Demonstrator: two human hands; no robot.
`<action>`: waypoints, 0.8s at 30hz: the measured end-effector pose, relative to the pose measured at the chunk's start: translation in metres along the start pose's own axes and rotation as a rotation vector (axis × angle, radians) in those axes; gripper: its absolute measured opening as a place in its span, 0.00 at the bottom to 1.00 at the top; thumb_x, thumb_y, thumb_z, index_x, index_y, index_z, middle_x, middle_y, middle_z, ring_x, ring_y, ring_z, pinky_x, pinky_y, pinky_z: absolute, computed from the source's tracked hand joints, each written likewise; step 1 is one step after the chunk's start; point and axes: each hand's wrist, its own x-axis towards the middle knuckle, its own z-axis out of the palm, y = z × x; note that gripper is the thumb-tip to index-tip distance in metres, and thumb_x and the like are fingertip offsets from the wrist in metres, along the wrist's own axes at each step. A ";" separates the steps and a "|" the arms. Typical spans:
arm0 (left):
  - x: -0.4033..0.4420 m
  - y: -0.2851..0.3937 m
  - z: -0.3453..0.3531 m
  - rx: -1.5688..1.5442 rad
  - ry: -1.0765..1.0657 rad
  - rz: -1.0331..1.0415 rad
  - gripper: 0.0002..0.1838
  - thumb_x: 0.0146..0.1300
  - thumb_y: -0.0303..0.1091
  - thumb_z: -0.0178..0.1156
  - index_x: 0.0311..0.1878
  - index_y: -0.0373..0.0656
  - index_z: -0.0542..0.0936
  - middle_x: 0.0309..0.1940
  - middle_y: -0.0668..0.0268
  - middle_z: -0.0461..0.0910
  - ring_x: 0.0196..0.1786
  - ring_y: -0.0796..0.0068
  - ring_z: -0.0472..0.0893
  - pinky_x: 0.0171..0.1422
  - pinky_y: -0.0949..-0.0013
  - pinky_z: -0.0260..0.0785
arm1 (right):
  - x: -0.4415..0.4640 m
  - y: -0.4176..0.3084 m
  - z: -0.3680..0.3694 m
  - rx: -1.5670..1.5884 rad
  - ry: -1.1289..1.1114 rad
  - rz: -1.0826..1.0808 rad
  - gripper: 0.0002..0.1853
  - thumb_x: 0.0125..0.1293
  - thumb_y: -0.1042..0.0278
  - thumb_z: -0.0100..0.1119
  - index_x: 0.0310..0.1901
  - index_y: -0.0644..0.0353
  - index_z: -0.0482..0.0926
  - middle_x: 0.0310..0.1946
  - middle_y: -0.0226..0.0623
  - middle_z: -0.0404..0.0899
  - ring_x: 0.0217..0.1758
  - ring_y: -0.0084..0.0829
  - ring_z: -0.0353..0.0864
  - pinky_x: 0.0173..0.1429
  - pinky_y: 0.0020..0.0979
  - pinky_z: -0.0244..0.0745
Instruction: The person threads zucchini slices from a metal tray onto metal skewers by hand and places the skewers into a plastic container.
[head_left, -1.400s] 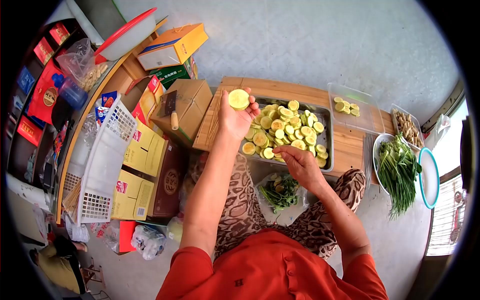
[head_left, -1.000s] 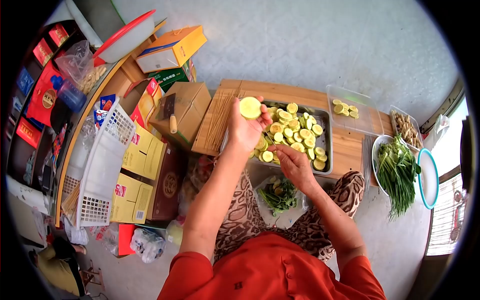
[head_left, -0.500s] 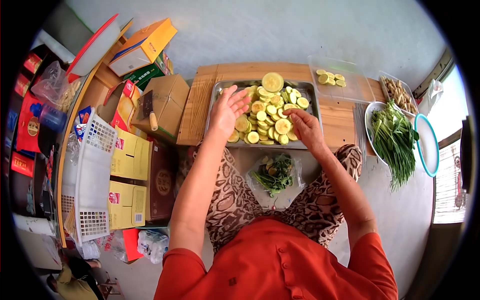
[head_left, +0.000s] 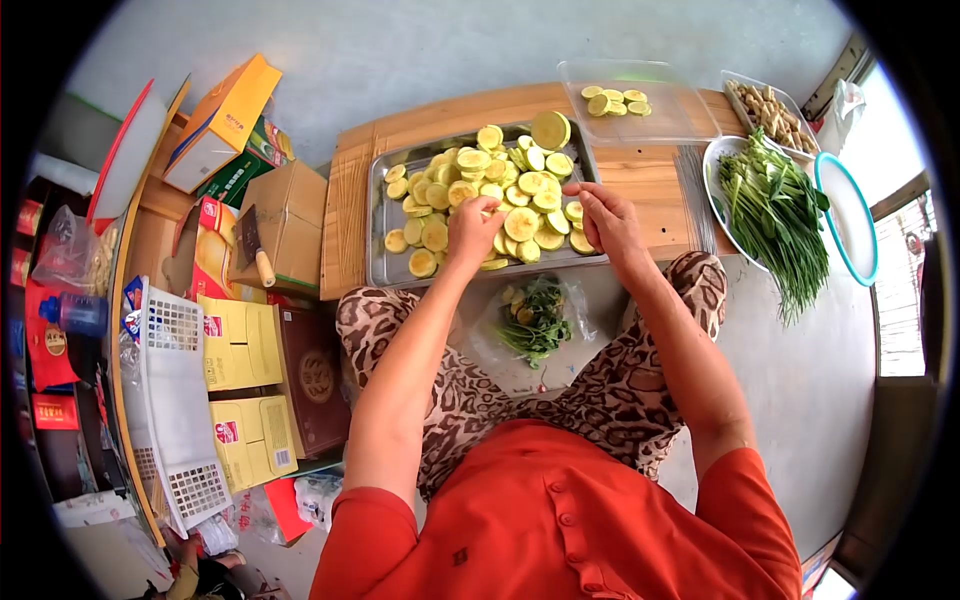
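Note:
Many round yellow-green vegetable slices [head_left: 521, 223] are heaped in a metal tray [head_left: 385, 262] on a wooden table. Over the tray's left-middle part, my left hand [head_left: 474, 236] has its fingers drawn together at the slices; what they grip is hidden. At the tray's right front edge, my right hand [head_left: 612, 228] is closed in a pinch, and the thing between its fingertips is too small to make out. A larger slice [head_left: 551, 130] shows tilted near the tray's back edge, above and left of my right hand; its support cannot be made out.
Thin sticks [head_left: 349, 215] lie at the table's left. Behind on the right are a clear container [head_left: 680, 118] with slices and a basket of pale roots [head_left: 770, 113]. Greens fill a white bowl [head_left: 722, 150]. A knife [head_left: 251, 240] rests on a cardboard box [head_left: 298, 215] at left.
My left hand has let go of the large slice, then moved from open beside the tray to closed over the slices. That slice now shows near the tray's back. The camera view has shifted.

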 end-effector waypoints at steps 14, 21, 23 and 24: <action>0.001 0.003 0.045 0.483 -0.026 0.286 0.26 0.52 0.37 0.65 0.56 0.43 0.72 0.44 0.59 0.71 0.45 0.62 0.75 0.49 0.62 0.71 | -0.001 0.003 -0.008 0.004 0.009 0.051 0.12 0.73 0.65 0.45 0.45 0.60 0.78 0.12 0.18 0.59 0.13 0.11 0.54 0.18 0.18 0.48; 0.045 0.010 -0.042 -1.039 -0.206 -0.377 0.23 0.65 0.49 0.47 0.54 0.40 0.72 0.40 0.62 0.79 0.38 0.71 0.77 0.44 0.67 0.72 | -0.017 -0.005 0.011 -0.069 -0.058 0.069 0.12 0.72 0.65 0.46 0.44 0.61 0.78 0.12 0.19 0.59 0.14 0.12 0.55 0.19 0.19 0.50; 0.048 0.013 -0.066 -1.213 -0.183 -0.360 0.24 0.66 0.50 0.45 0.53 0.40 0.72 0.41 0.57 0.79 0.37 0.68 0.77 0.44 0.67 0.71 | -0.023 0.000 0.017 -0.126 -0.136 0.069 0.12 0.72 0.66 0.45 0.44 0.62 0.78 0.12 0.20 0.59 0.14 0.12 0.56 0.19 0.19 0.51; 0.050 0.009 -0.073 -1.263 -0.191 -0.361 0.25 0.66 0.51 0.44 0.53 0.39 0.72 0.41 0.57 0.79 0.36 0.69 0.77 0.43 0.67 0.71 | -0.026 0.001 0.021 -0.139 -0.172 0.066 0.12 0.72 0.67 0.44 0.44 0.63 0.78 0.12 0.19 0.60 0.14 0.12 0.56 0.20 0.18 0.52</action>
